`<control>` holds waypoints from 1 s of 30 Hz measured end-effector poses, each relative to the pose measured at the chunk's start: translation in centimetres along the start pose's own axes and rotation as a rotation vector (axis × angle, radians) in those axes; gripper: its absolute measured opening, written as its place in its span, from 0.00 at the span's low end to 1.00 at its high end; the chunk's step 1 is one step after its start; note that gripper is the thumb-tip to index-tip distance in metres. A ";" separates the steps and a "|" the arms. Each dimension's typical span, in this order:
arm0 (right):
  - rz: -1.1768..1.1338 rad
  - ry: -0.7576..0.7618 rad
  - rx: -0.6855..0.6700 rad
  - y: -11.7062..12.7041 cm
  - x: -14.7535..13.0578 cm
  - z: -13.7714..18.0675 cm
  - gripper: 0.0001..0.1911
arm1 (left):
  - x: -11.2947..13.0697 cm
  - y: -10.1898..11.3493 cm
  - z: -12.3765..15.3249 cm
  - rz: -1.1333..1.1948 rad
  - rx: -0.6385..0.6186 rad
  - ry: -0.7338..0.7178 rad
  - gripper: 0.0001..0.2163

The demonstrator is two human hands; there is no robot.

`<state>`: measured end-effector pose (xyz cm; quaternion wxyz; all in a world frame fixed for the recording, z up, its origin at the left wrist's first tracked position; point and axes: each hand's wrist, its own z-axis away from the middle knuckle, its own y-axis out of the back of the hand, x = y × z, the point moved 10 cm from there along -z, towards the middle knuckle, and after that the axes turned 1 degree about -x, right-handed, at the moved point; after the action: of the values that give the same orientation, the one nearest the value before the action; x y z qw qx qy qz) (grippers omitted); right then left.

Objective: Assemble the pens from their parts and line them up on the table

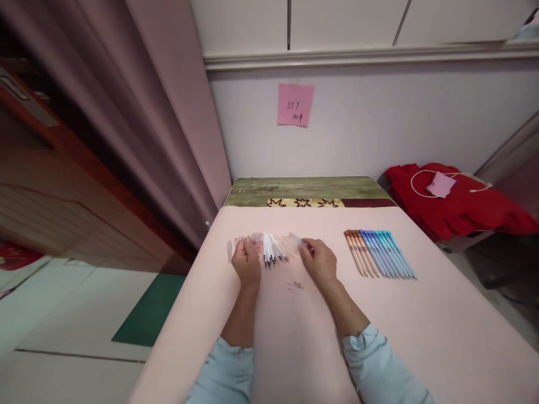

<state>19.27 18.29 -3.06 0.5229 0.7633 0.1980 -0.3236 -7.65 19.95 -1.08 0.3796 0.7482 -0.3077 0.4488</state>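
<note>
My left hand [247, 262] is closed in a pinch over the left part of a row of pen parts; what its fingertips grip is too small to make out. My right hand [319, 259] pinches a translucent pen barrel [296, 239] just right of the middle. Between the hands lie several white pen refills [269, 248] with dark tips, fanned out toward me. Pale pink pen parts [287, 244] lie beside them, partly blurred. Clear and pinkish parts [238, 240] show behind my left hand. Nearer to me is a small pile of tiny pieces [298, 285].
To the right, finished-looking pens lie side by side, brown-topped pens [360, 253] next to blue pens [387, 255]. The table [303, 348] has a pale pink cover. Beyond its right edge are a red cloth [404, 193] and a white cable [421, 173]. A curtain [168, 101] hangs at left.
</note>
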 end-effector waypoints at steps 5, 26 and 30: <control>0.023 -0.018 -0.009 -0.1 0.2 0.0 0.12 | -0.1 -0.3 0.7 0.055 -0.013 0.021 0.16; -0.471 -0.289 0.150 0.6 5.0 -0.5 0.16 | 0.7 0.0 1.9 -0.111 -0.050 -0.017 0.11; -0.496 -0.294 0.178 0.7 5.0 -0.5 0.20 | 1.4 -2.2 2.7 -0.494 -0.271 -0.023 0.11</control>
<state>23.44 18.26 -5.95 0.3819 0.6795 0.2716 -0.5644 -4.13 18.65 -1.29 0.5706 0.7480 -0.1778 0.2888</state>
